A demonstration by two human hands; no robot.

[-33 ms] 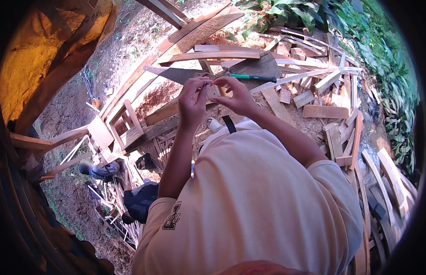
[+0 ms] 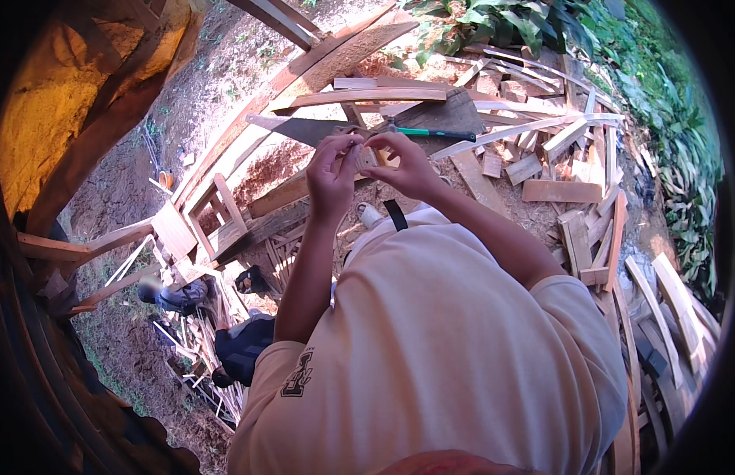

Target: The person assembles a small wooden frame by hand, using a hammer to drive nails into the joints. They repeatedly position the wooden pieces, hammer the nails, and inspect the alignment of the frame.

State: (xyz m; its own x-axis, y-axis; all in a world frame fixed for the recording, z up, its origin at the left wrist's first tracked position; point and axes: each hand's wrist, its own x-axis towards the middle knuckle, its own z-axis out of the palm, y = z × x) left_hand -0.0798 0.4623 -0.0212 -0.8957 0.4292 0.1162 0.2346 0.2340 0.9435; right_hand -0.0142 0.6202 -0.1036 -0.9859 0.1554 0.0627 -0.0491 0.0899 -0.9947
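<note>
Both my hands are raised close together in front of my chest. On the left, my left hand (image 2: pixel 332 176) is closed, its thumb and fingertips pinched near a small item too tiny to name. My right hand (image 2: pixel 408 165) curls toward it, fingertips bent close to the left ones; what they grip is hidden. Just beyond the hands lies a handsaw (image 2: pixel 292 128) with a wide grey blade, its handle end hidden behind my fingers. A hammer (image 2: pixel 434 134) with a green and black handle rests on a wooden board (image 2: pixel 461 111) to the right.
Wood offcuts (image 2: pixel 561 192) are piled at the right, with long planks (image 2: pixel 676 301) below. A wooden beam (image 2: pixel 359 96) crosses the far side. At lower left, a person in dark clothes (image 2: pixel 245 348) bends near wood strips, with another person (image 2: pixel 181 297) farther off. Leafy plants (image 2: pixel 502 20) border the back.
</note>
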